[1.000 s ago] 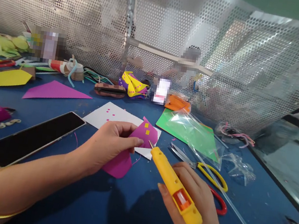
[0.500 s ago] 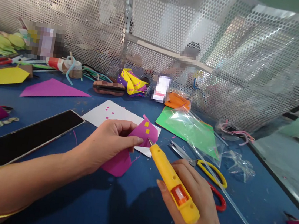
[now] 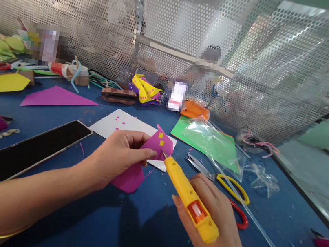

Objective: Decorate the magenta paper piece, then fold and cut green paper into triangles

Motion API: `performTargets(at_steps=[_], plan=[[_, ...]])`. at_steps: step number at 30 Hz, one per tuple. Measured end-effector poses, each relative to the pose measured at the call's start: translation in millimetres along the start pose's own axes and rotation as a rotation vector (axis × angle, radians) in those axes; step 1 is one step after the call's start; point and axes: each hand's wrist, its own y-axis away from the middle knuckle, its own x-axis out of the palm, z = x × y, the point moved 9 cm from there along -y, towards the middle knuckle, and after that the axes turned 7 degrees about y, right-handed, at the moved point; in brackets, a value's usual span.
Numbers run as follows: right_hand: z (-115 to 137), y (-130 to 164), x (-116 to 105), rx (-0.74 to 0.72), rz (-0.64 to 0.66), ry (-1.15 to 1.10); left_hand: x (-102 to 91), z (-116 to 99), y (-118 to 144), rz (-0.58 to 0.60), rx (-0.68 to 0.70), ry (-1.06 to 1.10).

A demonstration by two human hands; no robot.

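My left hand [image 3: 125,148] pinches a folded piece of purple paper [image 3: 128,179] between thumb and fingers. Two small yellow squares [image 3: 161,143] sit on its raised part. My right hand [image 3: 215,213] is wrapped round a yellow glue gun [image 3: 187,191], whose metal tip points at the purple paper beside my left thumb. Whether the tip touches the paper I cannot tell. Behind the paper lies a white sheet [image 3: 109,123] with several tiny pink squares on it. Scissors [image 3: 207,171] with yellow and red handles rest just beyond my right hand, which partly hides them.
A phone [image 3: 37,150] lies left of my left arm. Green paper [image 3: 205,140] under clear plastic is at the back right. Along the perforated metal screen [image 3: 179,22] stand a brown pouch [image 3: 118,95] and a yellow-purple paper piece [image 3: 144,90]. A clear glue stick [image 3: 273,239] crosses the right side.
Both hands keep nearly the same pose, with the glue gun tip still at the purple paper. The whole view has shifted very slightly.
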Motion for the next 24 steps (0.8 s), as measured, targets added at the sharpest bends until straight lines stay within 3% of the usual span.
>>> performTargets(at_steps=[24], plan=[[1.1,1.2,0.1,0.003,-0.017,0.045,1.1,-1.4,-1.0,0.024,0.022,0.05]])
